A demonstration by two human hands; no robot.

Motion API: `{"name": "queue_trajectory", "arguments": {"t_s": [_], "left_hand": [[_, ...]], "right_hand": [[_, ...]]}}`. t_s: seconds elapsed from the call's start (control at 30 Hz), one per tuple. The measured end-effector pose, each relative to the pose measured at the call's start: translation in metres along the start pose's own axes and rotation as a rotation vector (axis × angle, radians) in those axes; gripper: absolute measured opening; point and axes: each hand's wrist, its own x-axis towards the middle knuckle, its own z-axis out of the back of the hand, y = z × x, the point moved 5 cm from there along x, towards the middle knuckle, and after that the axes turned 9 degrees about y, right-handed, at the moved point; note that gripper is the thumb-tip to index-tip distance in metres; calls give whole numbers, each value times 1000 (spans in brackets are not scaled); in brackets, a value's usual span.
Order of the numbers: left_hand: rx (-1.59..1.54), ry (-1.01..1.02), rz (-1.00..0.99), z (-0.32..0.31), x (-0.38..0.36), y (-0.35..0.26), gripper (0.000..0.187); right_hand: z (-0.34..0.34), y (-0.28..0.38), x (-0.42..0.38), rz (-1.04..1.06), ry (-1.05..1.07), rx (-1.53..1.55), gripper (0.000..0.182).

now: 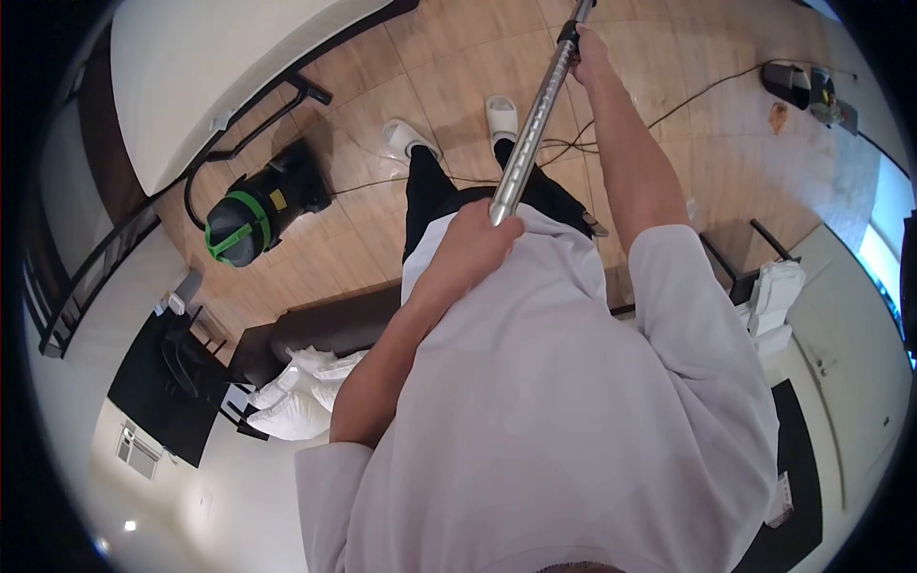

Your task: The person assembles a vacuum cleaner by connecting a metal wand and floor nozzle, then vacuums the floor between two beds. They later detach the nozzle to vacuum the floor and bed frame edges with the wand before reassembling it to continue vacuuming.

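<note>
Both my hands grip a silver telescopic vacuum wand (538, 119) that slants across the front of my body. My left hand (475, 246) is wrapped round its near end at waist height. Further along, by a black collar on the wand, my right hand (590, 55) is closed round it with the arm stretched out. The wand's far end runs out of the top of the view. A black and green vacuum cleaner (272, 205) stands on the floor to the left, with a dark hose curving beside it.
A white-covered bed (220, 86) with a dark frame fills the upper left. A thin black cord (669, 113) crosses the wood-look floor (458, 57) near my slippers (501, 116). White pillows (296, 396) lie lower left. A dark bin (785, 84) stands upper right, white folded cloths (774, 296) right.
</note>
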Motion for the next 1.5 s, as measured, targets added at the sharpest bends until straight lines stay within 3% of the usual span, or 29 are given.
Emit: {"name": "queue_trajectory", "arguments": {"t_s": [0.23,0.33,0.4,0.47,0.5,0.67,0.73,0.77,0.87,0.93,1.0,1.1,1.13,1.2,1.33,1.4,1.43,1.5], "left_hand": [[42,-11,-4,14,-28,-11,19],[121,-42,18,20,-30,-6,29],[342,-157,-151,29,-37,-6,34],[445,-232,-134,38,-45,6,40],[547,-299,-118,45,-49,9,46],[588,-386,-146,79,-69,13,42],[591,-423,-170,95,-89,12,40],[586,-379,-140,102,-102,12,38],[521,-318,-64,124,-146,21,36],[478,-325,-81,136,-178,44,37],[439,-250,-83,150,-202,61,37],[352,-230,-110,173,-222,79,32],[327,-222,-130,184,-223,82,31],[227,-355,76,217,-223,92,31],[-518,-766,-406,317,-188,191,43],[-709,-892,-404,342,-173,219,45],[-868,-1004,-406,349,-167,235,47],[-748,-983,-318,370,-136,282,45]], "right_hand": [[-9,23,-4,-11,-6,8,30],[-18,21,2,-64,83,60,32],[-20,27,1,-110,85,123,33],[-27,29,-12,-162,82,186,35],[-35,36,-21,-127,121,152,39],[-60,55,-37,27,144,11,51],[-62,77,-44,203,-103,-470,48],[-64,82,-49,211,-91,-477,48],[-92,110,-106,1382,-46,-1372,40],[-83,80,-83,1311,596,-1476,43],[-91,86,-108,997,855,-1533,44],[-94,73,-137,774,1011,-1769,39],[-108,66,-149,652,1045,-1891,39],[-122,42,-147,548,1070,-1963,40],[-154,18,-167,619,1065,-1844,36],[-169,10,-165,534,876,-1964,36],[-170,9,-169,624,807,-1928,36],[-182,3,-167,579,746,-1981,36]]}}
